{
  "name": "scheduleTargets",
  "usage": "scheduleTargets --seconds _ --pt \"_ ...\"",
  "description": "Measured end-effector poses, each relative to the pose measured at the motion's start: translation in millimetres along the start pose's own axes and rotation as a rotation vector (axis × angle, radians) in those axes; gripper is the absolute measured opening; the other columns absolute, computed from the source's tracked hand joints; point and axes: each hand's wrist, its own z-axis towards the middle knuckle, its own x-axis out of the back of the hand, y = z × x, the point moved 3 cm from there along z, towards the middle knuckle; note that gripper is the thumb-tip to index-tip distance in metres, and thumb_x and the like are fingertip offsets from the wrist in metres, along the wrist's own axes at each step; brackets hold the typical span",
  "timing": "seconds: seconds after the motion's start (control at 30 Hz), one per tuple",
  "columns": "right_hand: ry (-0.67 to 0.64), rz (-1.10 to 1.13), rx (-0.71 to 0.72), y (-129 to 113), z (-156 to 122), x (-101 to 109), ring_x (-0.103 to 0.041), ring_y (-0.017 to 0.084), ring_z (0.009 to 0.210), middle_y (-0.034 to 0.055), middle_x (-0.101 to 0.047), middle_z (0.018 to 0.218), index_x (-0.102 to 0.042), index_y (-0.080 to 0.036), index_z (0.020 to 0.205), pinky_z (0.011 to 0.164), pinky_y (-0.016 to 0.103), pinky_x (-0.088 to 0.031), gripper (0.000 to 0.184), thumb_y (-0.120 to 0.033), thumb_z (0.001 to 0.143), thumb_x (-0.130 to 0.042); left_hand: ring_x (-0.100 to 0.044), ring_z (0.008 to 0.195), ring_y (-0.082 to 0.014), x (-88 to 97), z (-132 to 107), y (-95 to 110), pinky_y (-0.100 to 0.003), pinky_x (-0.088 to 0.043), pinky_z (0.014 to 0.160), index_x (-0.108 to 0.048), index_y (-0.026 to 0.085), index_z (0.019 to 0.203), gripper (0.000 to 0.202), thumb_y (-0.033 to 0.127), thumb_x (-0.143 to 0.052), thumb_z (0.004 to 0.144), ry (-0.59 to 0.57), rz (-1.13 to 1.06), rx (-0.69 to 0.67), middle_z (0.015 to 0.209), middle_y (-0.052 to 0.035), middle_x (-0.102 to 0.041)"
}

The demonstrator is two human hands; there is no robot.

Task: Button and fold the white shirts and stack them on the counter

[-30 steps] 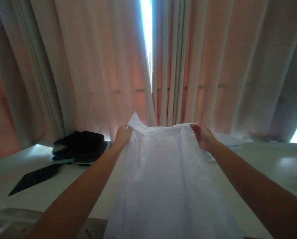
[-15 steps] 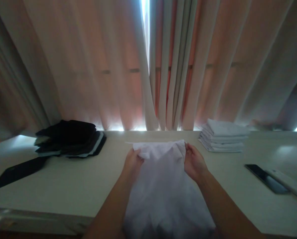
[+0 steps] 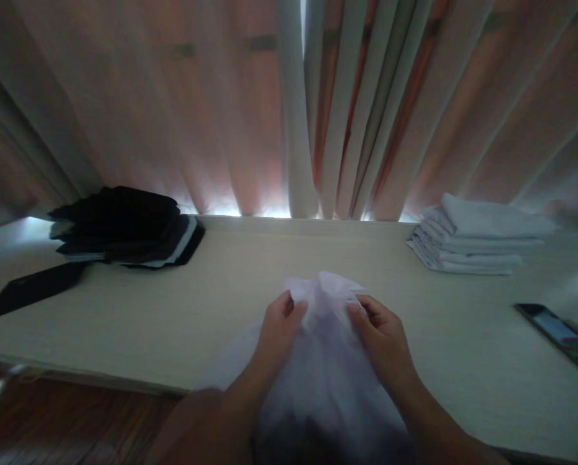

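A white piece of cloth point(image 3: 325, 374), perhaps a garment, hangs from my two hands over the near edge of the table and down toward my body. My left hand point(image 3: 281, 329) pinches its upper part between thumb and fingers. On the other side my right hand point(image 3: 383, 332) grips the same upper part, thumb on top. Between the hands the fabric is bunched into folds, and its top edge stands up loosely. The lower part spreads wide and drops into shadow, so its full shape is hidden.
A pale table point(image 3: 211, 303) runs along closed curtains point(image 3: 240, 129). Folded dark cloths point(image 3: 119, 223) are piled at the back left, with a flat black object point(image 3: 34, 290) before them. Folded white cloths point(image 3: 487, 239) are stacked at the back right; a phone point(image 3: 560, 332) lies nearer.
My hands have come closer together and nearer to me, gathering the cloth's top edge that was stretched between them. The view has tilted down.
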Motion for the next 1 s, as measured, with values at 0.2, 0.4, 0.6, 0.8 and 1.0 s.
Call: scheduleTargets --seconds 0.2,0.4,0.6,0.8,1.0 --pt "0.095 -0.175 0.118 2 -16 -6 -0.068 0.021 0.086 0.0031 -0.073 0.094 -0.071 -0.025 0.098 0.076 0.030 -0.053 0.021 -0.041 0.087 -0.064 -0.062 0.081 -0.0179 -12.2 -17 1 -0.026 -0.046 0.073 -0.066 0.020 0.089 0.021 0.036 -0.053 0.091 -0.085 0.124 -0.099 0.085 -0.0025 -0.068" --pt "0.130 -0.157 0.169 4 -23 -16 -0.067 0.020 0.083 0.0027 -0.073 0.088 -0.071 -0.025 0.090 0.076 0.030 -0.053 0.018 -0.041 0.086 -0.065 -0.061 0.076 -0.0199 -9.2 -19 0 -0.029 -0.045 0.072 -0.066 0.020 0.090 0.021 0.029 -0.047 0.093 0.000 0.428 -0.180 0.079 -0.0041 -0.067" --pt "0.146 0.130 -0.097 10 -23 -23 -0.061 0.016 0.060 0.0019 -0.070 0.076 -0.069 -0.021 0.089 0.047 0.023 -0.045 0.029 -0.049 0.082 -0.068 -0.064 0.105 -0.0253 -18.6 -29 3 -0.036 -0.045 0.096 -0.070 0.025 0.117 0.031 0.022 -0.053 0.090 -0.055 0.566 -0.380 0.115 -0.0094 -0.071" --pt "0.112 0.164 -0.059 19 -23 -24 -0.068 0.020 0.073 0.0048 -0.074 0.087 -0.071 -0.023 0.089 0.056 0.027 -0.054 0.026 -0.048 0.081 -0.072 -0.063 0.097 -0.0210 -26.3 -34 6 -0.033 -0.048 0.091 -0.076 0.022 0.097 0.030 0.034 -0.049 0.097 -0.051 0.313 -0.262 0.101 -0.0077 -0.070" --pt "0.085 0.193 -0.070 25 -22 -27 -0.071 0.022 0.078 0.0070 -0.075 0.095 -0.073 -0.022 0.088 0.061 0.030 -0.057 0.028 -0.047 0.076 -0.076 -0.065 0.086 -0.0194 -17.6 -24 -1 -0.028 -0.050 0.074 -0.074 0.020 0.086 0.017 0.036 -0.068 0.084 0.019 0.217 -0.157 0.094 -0.0056 -0.072"
